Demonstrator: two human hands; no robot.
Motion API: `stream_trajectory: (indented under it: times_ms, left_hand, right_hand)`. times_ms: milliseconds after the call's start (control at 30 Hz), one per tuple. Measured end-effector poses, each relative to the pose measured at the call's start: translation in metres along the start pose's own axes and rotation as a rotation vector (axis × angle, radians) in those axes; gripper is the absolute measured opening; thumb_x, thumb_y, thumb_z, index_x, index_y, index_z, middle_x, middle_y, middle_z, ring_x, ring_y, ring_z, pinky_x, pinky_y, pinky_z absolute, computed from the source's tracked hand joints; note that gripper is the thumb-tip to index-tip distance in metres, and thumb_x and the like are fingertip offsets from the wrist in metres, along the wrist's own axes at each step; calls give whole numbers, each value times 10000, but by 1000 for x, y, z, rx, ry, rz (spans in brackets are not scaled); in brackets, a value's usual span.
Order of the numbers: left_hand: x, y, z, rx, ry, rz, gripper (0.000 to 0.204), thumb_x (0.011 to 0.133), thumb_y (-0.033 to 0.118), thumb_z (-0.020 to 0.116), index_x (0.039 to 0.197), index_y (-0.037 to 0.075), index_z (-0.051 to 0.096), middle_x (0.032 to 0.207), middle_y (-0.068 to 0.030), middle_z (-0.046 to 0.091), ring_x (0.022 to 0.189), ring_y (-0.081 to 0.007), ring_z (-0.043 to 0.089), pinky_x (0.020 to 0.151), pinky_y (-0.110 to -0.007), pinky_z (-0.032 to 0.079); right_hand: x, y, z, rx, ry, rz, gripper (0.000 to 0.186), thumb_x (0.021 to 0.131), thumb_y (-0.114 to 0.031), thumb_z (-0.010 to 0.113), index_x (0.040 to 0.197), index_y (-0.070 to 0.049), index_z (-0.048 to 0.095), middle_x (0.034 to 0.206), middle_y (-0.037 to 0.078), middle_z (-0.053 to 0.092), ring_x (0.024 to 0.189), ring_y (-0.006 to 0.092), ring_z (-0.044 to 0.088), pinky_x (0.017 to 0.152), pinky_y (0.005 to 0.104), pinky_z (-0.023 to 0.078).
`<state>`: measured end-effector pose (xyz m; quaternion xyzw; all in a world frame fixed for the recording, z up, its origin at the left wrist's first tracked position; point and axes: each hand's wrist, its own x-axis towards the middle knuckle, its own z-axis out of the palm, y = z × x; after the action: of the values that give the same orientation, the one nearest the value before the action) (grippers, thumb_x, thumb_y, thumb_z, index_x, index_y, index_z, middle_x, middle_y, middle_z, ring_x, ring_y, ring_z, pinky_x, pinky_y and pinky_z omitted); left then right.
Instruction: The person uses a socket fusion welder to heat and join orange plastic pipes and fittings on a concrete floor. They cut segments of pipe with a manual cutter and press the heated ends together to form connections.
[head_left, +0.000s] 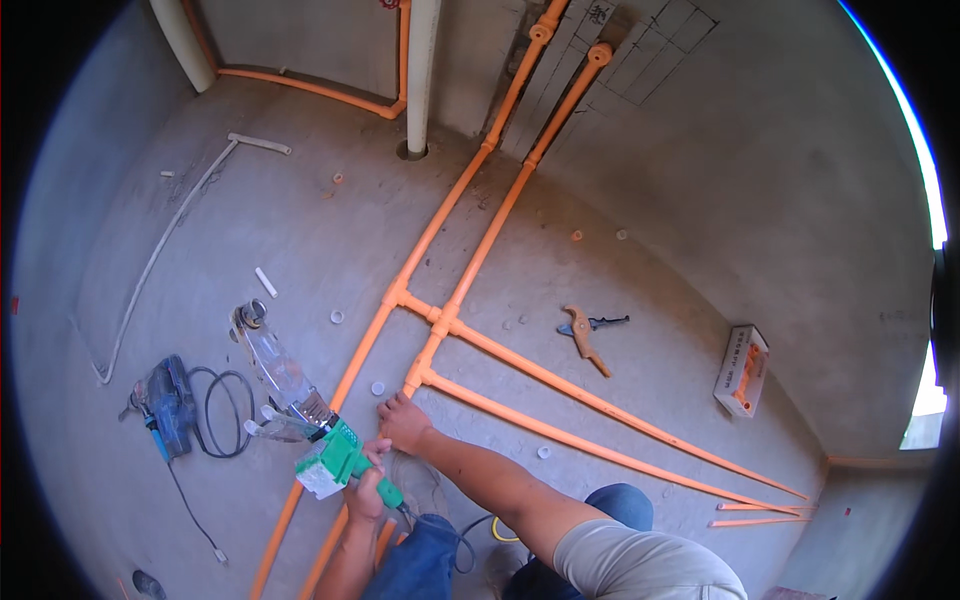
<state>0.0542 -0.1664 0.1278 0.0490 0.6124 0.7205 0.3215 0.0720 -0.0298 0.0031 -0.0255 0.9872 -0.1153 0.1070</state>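
Observation:
My left hand is closed round the green handle of a pipe fusion welder. The welder's metal heating end points away and to the left, over the floor. Just right of it, my right hand is closed on an orange pipe, right below a tee fitting; part of the pipe is hidden under the fingers. From that tee a branch pipe runs off to the right. A second long orange pipe lies parallel on the left, passing beneath the welder.
An orange-handled pipe cutter lies on the floor to the right, with an open box by the wall. On the left are a blue power tool with its cable and a thin grey conduit. A white standing pipe rises at the back.

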Motion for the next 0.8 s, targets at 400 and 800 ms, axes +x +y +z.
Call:
stream_trajectory:
  times_ms: [400, 800]
  left_hand:
    - [-1, -13, -36, 166, -43, 27, 100, 756, 26, 538, 848, 9, 572, 1170, -184, 620, 1142, -256, 561, 1060, -440, 400]
    - [-5, -24, -17, 103, -7, -8, 72, 745, 51, 507, 802, 45, 551, 1164, -209, 624, 1090, -274, 568, 1026, -425, 405]
  right_hand:
    - [-60, 28, -11, 342, 351, 117, 249, 778, -106, 563, 1003, -39, 642, 1031, 151, 624, 1052, 343, 585, 978, 467, 442]
    - [-202, 101, -6, 266, -117, 877, 367, 870, -362, 670, 1077, -66, 602, 1107, 124, 598, 1075, 313, 576, 886, 468, 468]
